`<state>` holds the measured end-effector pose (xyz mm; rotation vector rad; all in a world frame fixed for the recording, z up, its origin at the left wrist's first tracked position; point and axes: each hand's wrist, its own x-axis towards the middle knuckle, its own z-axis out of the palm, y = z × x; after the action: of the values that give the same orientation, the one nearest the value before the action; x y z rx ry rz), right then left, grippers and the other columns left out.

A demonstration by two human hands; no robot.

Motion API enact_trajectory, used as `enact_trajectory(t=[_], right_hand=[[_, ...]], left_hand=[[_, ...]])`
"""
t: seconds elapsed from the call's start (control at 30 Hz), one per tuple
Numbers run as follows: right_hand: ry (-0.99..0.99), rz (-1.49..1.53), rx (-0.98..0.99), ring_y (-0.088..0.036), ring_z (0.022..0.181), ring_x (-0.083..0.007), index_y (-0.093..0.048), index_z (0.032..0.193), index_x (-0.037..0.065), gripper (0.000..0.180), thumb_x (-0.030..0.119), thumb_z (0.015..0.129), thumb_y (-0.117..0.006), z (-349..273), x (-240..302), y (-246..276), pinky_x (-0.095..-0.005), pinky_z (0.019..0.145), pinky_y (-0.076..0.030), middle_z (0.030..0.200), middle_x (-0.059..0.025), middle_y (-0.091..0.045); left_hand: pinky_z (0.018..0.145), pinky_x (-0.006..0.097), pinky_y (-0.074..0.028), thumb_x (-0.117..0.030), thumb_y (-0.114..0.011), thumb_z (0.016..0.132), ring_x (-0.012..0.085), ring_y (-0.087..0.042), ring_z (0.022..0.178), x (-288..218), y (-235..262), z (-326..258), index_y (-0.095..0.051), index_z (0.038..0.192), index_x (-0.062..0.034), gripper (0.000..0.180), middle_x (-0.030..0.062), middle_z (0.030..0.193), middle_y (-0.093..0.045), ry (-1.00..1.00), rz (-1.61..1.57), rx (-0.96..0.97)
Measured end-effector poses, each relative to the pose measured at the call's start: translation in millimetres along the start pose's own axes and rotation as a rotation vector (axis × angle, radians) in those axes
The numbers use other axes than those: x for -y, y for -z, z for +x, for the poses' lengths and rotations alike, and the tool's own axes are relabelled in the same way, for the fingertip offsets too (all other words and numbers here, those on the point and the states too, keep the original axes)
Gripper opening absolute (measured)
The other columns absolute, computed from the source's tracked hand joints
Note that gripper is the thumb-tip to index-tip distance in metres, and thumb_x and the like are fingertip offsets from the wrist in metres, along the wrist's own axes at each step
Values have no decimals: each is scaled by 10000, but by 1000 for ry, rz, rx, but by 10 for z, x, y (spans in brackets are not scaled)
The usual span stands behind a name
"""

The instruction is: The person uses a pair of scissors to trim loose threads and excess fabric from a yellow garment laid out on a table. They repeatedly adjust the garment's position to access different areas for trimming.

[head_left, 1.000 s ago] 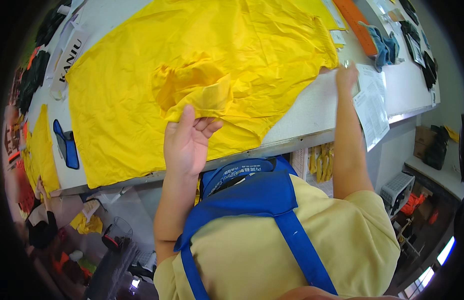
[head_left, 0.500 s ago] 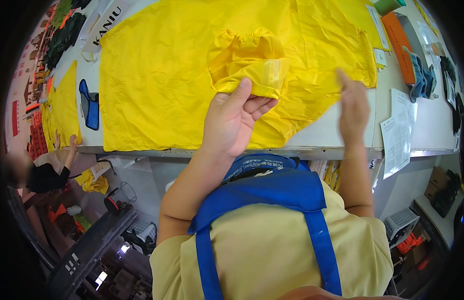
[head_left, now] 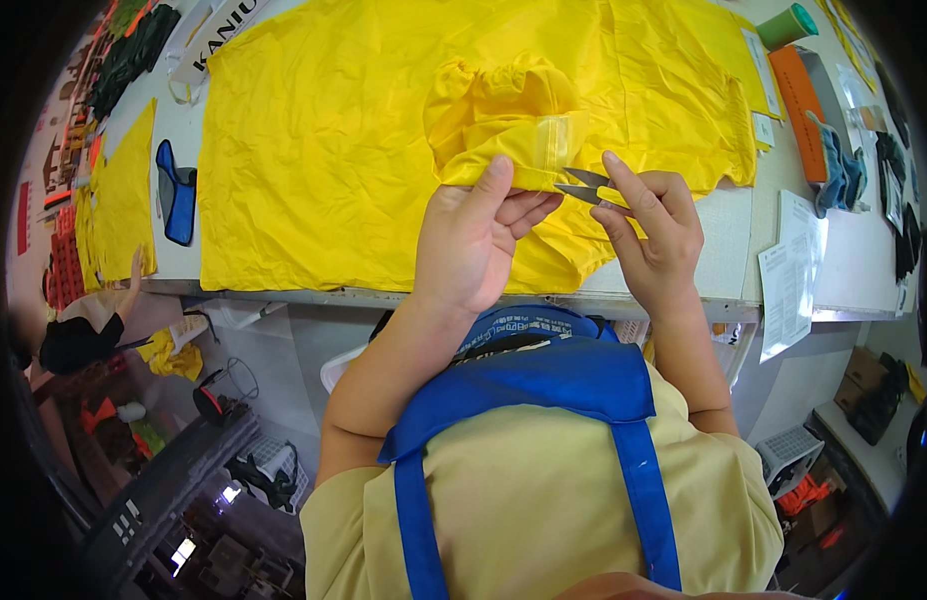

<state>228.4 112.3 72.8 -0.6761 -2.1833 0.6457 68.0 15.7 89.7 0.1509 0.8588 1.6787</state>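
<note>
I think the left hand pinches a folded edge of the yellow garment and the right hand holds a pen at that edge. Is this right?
Not quite. In the head view the right hand holds small thread snips, not a pen; their metal blades point at the fold. The rest stands: the left hand pinches the folded edge of the yellow garment.

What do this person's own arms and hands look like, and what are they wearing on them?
Both forearms are bare from the elbow down, with no gloves, watch or rings to be seen. The left hand and right hand show short nails. Short pale yellow shirt sleeves end above the elbows. Over the shirt lies a blue apron with wide blue straps running from the shoulders to a blue bib panel.
</note>
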Motion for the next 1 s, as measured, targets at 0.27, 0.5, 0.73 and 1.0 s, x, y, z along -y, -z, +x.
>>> enact_trajectory(t=[0.27,0.5,0.73,1.0], right_hand=[[-31,31,-4,-503,653,-186,-651,1137,86,488,62,663,-765,12,70,-39,-290,571,-417,772,-60,-520],[79,37,-44,-508,668,-171,-656,1120,83,449,33,681,-740,6,-33,-81,-272,597,-423,797,-64,-553],[-668,134,-540,-579,950,-146,-603,1172,-6,289,119,916,-551,-665,-1629,282,-251,836,-446,1083,-102,-636],[-711,-312,-431,-525,746,-124,-630,1149,38,289,133,877,-613,-1064,-1980,513,-234,675,-445,978,-56,-617]], left_hand=[[911,391,-488,-238,-519,950,250,-635,973,24,-30,-18,-576,1087,43,318,159,1054,-638,-21,53,-15],[923,392,-481,-246,-472,971,247,-627,1009,44,-22,-14,-536,1172,17,337,160,1093,-632,-8,91,22],[943,444,-455,-189,-391,977,278,-598,1067,80,80,-51,-489,1242,-15,331,135,1181,-601,-40,-169,30],[946,444,-464,-164,-430,961,267,-593,1066,41,45,-120,-512,1205,-8,301,132,1168,-602,56,-155,110]])
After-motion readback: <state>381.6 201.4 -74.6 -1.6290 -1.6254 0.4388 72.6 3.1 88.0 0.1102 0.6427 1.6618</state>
